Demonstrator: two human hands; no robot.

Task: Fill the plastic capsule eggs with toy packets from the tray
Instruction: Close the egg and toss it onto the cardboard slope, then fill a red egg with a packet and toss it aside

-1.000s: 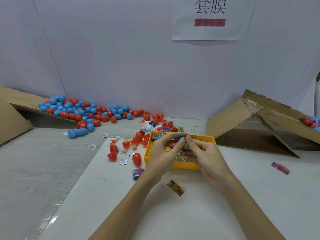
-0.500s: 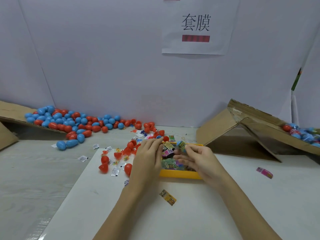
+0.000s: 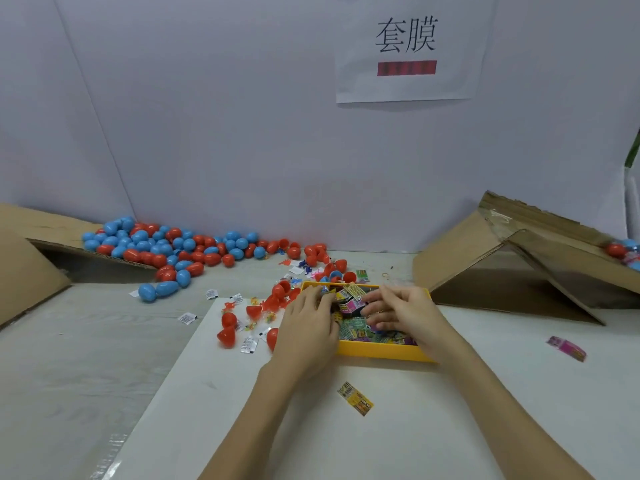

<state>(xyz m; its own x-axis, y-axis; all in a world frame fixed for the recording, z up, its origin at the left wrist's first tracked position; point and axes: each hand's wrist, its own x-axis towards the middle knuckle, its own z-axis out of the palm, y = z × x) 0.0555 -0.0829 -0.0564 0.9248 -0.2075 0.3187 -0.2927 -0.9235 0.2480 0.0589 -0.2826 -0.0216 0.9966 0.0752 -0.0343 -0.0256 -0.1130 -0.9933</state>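
Head view: both hands have dropped from chest height into the shallow yellow plastic tray (image 3: 381,352) mid-desk, so a fresh pick looks underway. Left hand (image 3: 306,327) lies palm-down over the left rim, fingers among the glossy printed toy packets (image 3: 360,330); right hand (image 3: 401,313) reaches in likewise. What either grasps, I cannot tell. Red and blue plastic capsule eggs (image 3: 166,249) wait far left.

Glossy, smooth plastic capsule eggs (image 3: 180,249) in red and blue. The yellow tray (image 3: 381,352) is matt plastic; its packets (image 3: 360,332) are shiny printed film. Brown cardboard sheets (image 3: 467,258) look rough and dull. The tabletop (image 3: 62,341) is pale woodgrain.
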